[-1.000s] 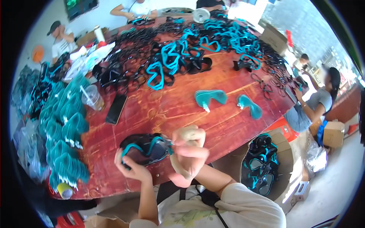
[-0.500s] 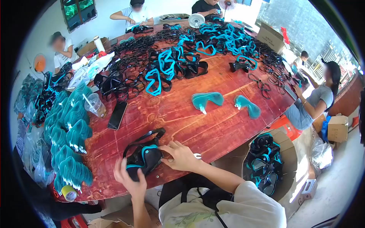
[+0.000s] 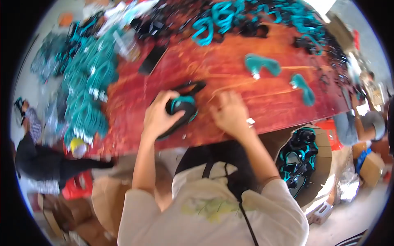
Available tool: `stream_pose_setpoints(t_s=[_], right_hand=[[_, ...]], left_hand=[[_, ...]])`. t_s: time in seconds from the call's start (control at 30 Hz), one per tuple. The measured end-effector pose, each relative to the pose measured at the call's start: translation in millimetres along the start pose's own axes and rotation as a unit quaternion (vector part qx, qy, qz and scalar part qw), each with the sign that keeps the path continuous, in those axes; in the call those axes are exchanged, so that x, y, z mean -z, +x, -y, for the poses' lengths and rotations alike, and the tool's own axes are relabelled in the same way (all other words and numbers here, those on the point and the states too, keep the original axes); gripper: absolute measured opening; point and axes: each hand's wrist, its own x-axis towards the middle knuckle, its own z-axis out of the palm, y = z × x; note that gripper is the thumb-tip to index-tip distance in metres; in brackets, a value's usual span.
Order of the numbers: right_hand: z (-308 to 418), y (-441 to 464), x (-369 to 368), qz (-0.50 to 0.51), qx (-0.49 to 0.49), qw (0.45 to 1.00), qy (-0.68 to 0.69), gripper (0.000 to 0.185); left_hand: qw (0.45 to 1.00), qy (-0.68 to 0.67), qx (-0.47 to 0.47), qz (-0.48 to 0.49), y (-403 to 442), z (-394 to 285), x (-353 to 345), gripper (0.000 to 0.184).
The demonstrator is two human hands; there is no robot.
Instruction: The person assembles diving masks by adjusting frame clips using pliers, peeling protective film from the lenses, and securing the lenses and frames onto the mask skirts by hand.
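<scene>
My left hand (image 3: 161,116) is wrapped round the left side of a black and teal mask (image 3: 185,110), which rests on the red-brown table near its front edge. The mask's black strap loops out behind it. To the right of the mask, my right hand (image 3: 230,113) is apart from it, blurred, with its fingers spread over the table and nothing in them. Two teal lens-shaped pieces (image 3: 262,64) (image 3: 303,89) with white tabs lie beyond my right hand.
Stacked teal pieces (image 3: 88,90) line the table's left side, near a dark phone (image 3: 153,60) and plastic cup (image 3: 128,47). Straps and teal frames (image 3: 223,18) heap at the back. A box of masks (image 3: 324,164) stands below right; another person's legs (image 3: 347,129) are at right.
The view has tilted down and swung left. My right hand has let go of the mask and moved off to its right. My left hand has closed round the mask.
</scene>
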Motion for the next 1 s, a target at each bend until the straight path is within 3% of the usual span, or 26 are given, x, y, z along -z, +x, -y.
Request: stream_pose_setpoints(t_s=[0.07, 0.17, 0.27, 0.33, 0.4, 0.5, 0.7, 0.83, 0.93, 1.0], right_hand=[[-24, -4, -2, 0.049, 0.012, 0.998, -0.039, 0.048], [-22, -11, 3, 0.019, 0.044, 0.994, -0.098, 0.065], [13, -1, 0, 0.022, 0.072, 0.989, 0.124, 0.059], [33, 8, -11, 0.006, 0.078, 0.955, 0.286, 0.048], [37, 17, -31, -0.007, 0.081, 0.947, 0.311, 0.037], [43, 19, -45, 0.029, -0.043, 0.889, 0.454, 0.031], [35, 10, -69, -0.005, -0.094, 0.853, 0.514, 0.025], [35, 7, -66, -0.005, -0.108, 0.848, 0.519, 0.023], [34, 6, -55, -0.019, -0.045, 0.898, 0.438, 0.022], [29, 12, -50, -0.067, 0.053, 0.907, 0.413, 0.022]], left_hand=[[1.0, 0.0, 0.017, -0.01, -6, 0, -1, 0.045], [0.999, 0.007, 0.029, -0.032, -11, -5, -7, 0.046], [0.999, 0.021, 0.031, -0.039, -13, -7, -10, 0.046], [0.998, 0.023, 0.03, -0.047, -13, -7, -11, 0.046], [0.998, 0.028, 0.047, -0.04, -14, -8, -8, 0.044], [0.998, 0.0, 0.023, -0.058, -14, -5, -10, 0.038], [0.997, 0.009, -0.011, -0.071, -8, -1, -20, 0.023], [0.997, -0.001, -0.022, -0.072, -7, -2, -28, 0.023], [0.998, -0.002, -0.011, -0.057, -10, -9, -28, 0.022], [0.995, -0.002, -0.047, -0.093, -11, -11, -29, 0.025]])
